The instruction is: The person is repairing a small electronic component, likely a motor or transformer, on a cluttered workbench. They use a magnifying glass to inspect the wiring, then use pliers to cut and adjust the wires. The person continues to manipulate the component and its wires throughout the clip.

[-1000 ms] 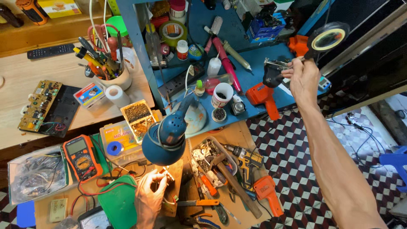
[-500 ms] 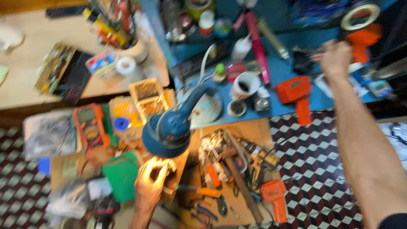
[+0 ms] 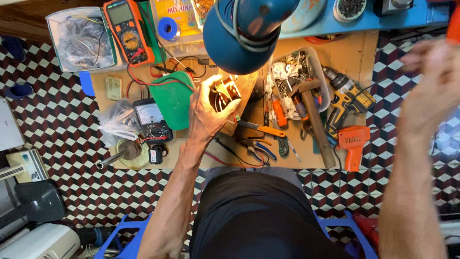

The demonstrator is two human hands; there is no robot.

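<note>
Clamped in the left hand [image 3: 207,111], a small dark electrical part [image 3: 224,94] sits under the blue lamp [image 3: 242,36] at mid-counter; the blurred right hand [image 3: 429,84] hangs empty, fingers loosely apart, far right. Inspection seems underway; a tool likely comes next.

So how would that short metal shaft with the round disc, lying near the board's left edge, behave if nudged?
The metal shaft looks rigid and probably heavy for its size. Being round and lying on its side, it may roll in an arc, though the disc and the clear plastic bag beside it could check that.
</note>
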